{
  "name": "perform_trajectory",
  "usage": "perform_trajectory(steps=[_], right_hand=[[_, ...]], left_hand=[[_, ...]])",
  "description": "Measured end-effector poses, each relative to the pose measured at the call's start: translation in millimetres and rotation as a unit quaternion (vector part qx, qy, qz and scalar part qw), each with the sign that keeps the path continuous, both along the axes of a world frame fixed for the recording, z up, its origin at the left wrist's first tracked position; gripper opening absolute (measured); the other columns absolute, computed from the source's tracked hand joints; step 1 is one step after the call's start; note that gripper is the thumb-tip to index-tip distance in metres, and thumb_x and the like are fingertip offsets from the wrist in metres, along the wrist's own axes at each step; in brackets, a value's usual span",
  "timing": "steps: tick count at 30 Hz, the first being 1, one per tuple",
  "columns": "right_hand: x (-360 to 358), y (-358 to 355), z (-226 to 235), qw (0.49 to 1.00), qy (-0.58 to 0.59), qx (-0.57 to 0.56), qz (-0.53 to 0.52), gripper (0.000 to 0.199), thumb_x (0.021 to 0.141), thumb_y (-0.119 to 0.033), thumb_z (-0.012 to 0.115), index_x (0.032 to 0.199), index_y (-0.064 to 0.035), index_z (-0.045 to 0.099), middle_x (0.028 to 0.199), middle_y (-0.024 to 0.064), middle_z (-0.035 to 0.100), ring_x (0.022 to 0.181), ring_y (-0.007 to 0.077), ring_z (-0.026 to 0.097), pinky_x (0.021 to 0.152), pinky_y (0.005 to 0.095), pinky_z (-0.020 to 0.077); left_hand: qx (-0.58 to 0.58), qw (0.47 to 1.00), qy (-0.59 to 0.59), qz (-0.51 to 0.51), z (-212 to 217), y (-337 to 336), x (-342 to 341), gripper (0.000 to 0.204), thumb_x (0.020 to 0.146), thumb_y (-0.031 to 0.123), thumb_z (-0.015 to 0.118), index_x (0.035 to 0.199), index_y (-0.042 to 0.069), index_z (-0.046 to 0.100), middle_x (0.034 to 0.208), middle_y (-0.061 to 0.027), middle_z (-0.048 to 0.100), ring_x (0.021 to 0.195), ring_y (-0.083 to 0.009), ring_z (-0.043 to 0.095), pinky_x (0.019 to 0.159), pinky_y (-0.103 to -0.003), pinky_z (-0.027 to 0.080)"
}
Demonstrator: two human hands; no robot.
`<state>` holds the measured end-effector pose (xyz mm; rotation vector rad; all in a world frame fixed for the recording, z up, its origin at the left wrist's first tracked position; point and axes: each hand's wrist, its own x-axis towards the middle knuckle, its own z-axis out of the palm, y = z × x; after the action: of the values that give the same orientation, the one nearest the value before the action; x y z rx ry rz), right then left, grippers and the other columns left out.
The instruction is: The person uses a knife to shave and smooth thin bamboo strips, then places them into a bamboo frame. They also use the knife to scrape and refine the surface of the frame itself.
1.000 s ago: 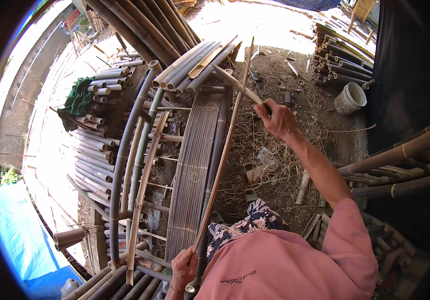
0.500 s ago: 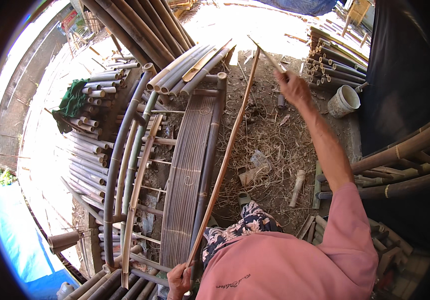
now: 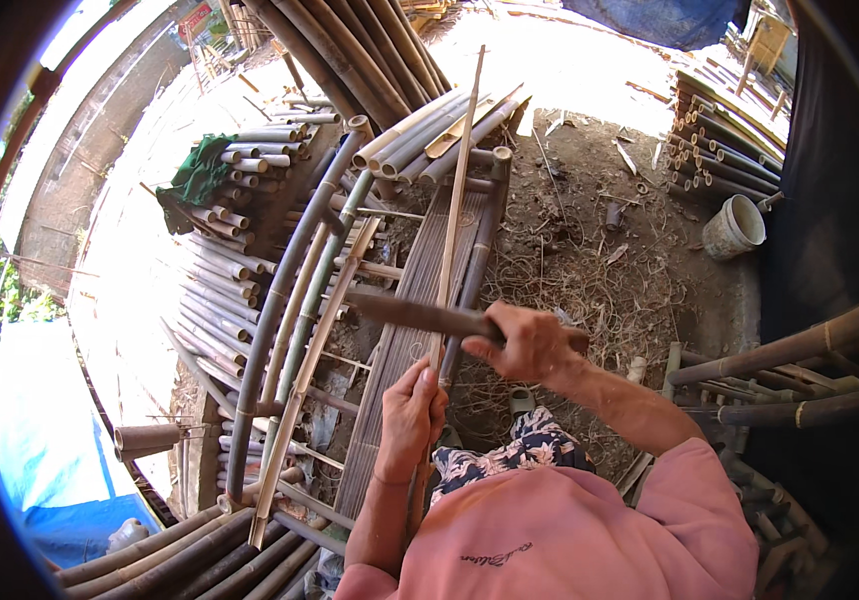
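Observation:
My left hand (image 3: 411, 412) is closed around a long, narrow bamboo strip (image 3: 459, 190), which slants up and away over a bamboo bench. In my closed right hand (image 3: 530, 343) is the handle of a machete (image 3: 405, 312). Its dark blade points left and crosses the strip just beyond my left fingers; whether blade and strip touch, I cannot tell. Below lies the slatted seat (image 3: 377, 410) of the bench, its frame made of round poles. A split bamboo length (image 3: 316, 365) leans along the bench's left side.
Short bamboo poles (image 3: 425, 140) lie across the bench's far end. Stacked bamboo (image 3: 225, 265) stands at left, with another stack (image 3: 715, 140) at far right beside a white bucket (image 3: 734, 228). Shavings (image 3: 580, 290) litter the ground. A curved bamboo frame (image 3: 790, 350) stands at right.
The machete has swung from far right to across the strip near my left hand. My left hand has come up and away from me, and the strip reaches farther out over the bench.

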<state>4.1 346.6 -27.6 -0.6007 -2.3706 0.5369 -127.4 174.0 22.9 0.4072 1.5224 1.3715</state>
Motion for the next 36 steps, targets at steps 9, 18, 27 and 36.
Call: perform_trajectory(steps=[9, 18, 27, 36], right_hand=[[0, -11, 10, 0.998, 0.011, -0.058, 0.015, 0.058, 0.096, -0.060, 0.045, 0.084, -0.0045, 0.056, 0.055, 0.0101, 0.058, 0.051, 0.0299, 0.063, 0.047, 0.0405, 0.0495], [11, 26, 8, 0.998, -0.045, -0.035, -0.036, 0.066, 0.093, -0.068, 0.040, 0.084, -0.0059, 0.058, 0.059, 0.0122, 0.062, 0.052, 0.0237, 0.066, 0.047, 0.0392, 0.0532], [36, 112, -6, 0.976, -0.091, -0.084, -0.181, 0.067, 0.093, -0.070, 0.037, 0.085, -0.0084, 0.060, 0.056, 0.0105, 0.060, 0.050, 0.0263, 0.064, 0.041, 0.0404, 0.0493], [28, 93, -4, 0.999, -0.005, 0.039, -0.022, 0.059, 0.096, -0.064, 0.040, 0.084, -0.0086, 0.059, 0.059, 0.0068, 0.060, 0.047, 0.0189, 0.060, 0.039, 0.0372, 0.0485]], left_hand=[[0.027, 0.999, 0.026, -0.003, 5, -10, 18, 0.040, 0.103, 0.025, 0.050, 0.137, 0.004, 0.052, 0.061, 0.0081, 0.040, 0.046, 0.0006, 0.033, 0.039, -0.016, 0.026], [0.003, 1.000, 0.017, -0.021, 1, -47, 30, 0.038, 0.102, 0.015, 0.051, 0.137, 0.001, 0.052, 0.066, 0.0084, 0.043, 0.054, 0.0011, 0.036, 0.046, -0.016, 0.028], [-0.002, 0.998, 0.006, -0.070, -1, -123, 34, 0.045, 0.101, 0.021, 0.051, 0.137, -0.005, 0.048, 0.062, 0.0070, 0.043, 0.048, -0.0002, 0.034, 0.043, -0.018, 0.026], [-0.038, 0.995, 0.042, -0.084, -19, -162, 19, 0.042, 0.100, 0.017, 0.052, 0.135, -0.006, 0.050, 0.065, 0.0068, 0.049, 0.054, -0.0007, 0.040, 0.049, -0.018, 0.032]])
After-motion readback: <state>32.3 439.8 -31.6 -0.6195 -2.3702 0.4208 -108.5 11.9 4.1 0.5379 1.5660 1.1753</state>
